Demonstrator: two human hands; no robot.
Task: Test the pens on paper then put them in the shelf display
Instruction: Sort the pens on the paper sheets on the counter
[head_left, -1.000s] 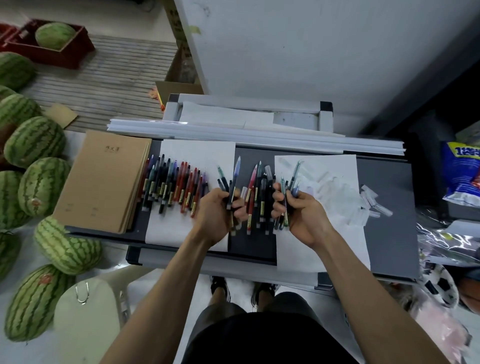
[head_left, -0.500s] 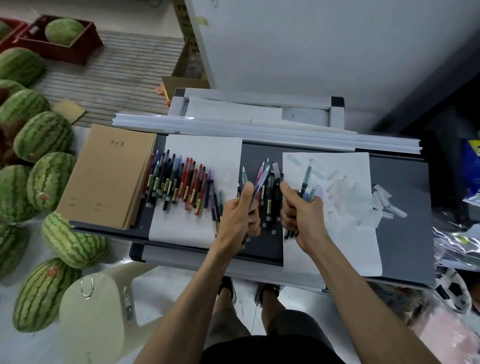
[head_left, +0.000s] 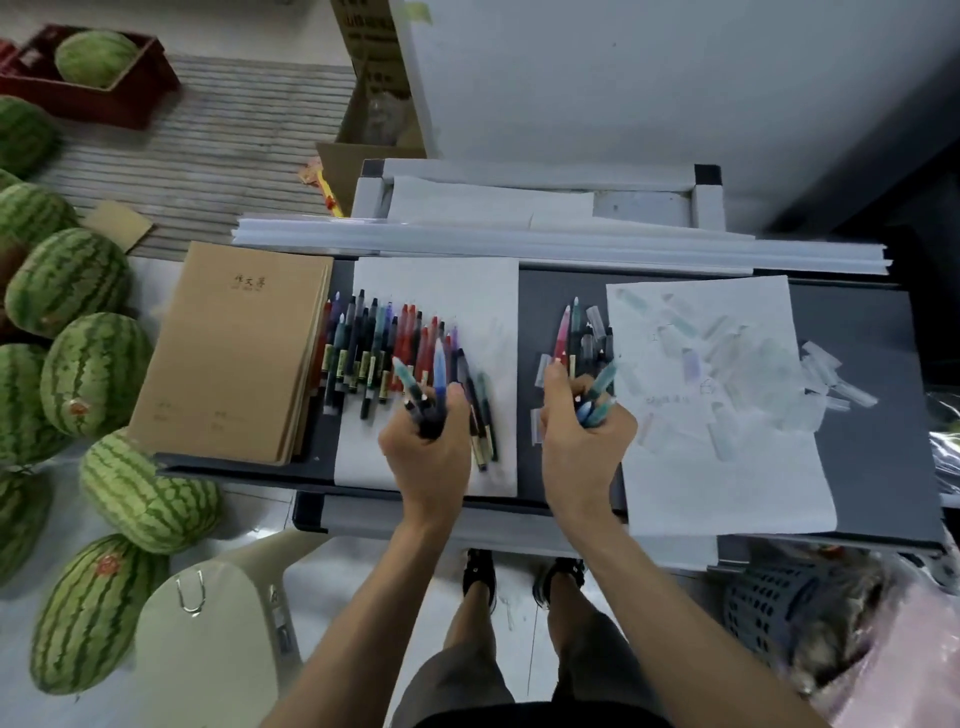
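Pens (head_left: 423, 387) are fanning out of your left hand (head_left: 428, 447), fingers curling round them over the front half of the table (head_left: 883, 457); your right hand (head_left: 584, 447) is clutching several more, probably gathering tested ones for shelving.
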